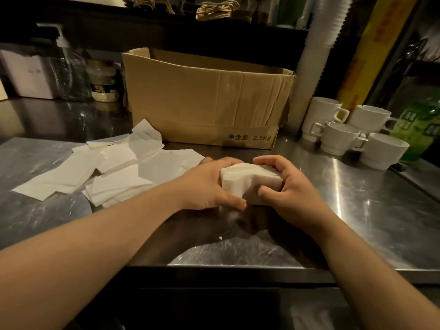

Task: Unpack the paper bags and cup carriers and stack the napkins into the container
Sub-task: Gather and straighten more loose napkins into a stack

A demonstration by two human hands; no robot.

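Hands squeeze a napkin stack on the metal counter: left hand and right hand grip its ends. Behind, the cardboard box reads "2.5Kg".

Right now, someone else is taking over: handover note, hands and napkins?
Left hand and right hand both grip one napkin stack, resting on the steel counter.
Loose napkins lie scattered to the left of the hands.
Open cardboard box stands behind; its contents are hidden.
Done: one stack gathered.
Left: place this stack in the container, then gather and stack the loose napkins. No paper bags or cup carriers identifiable on the counter.
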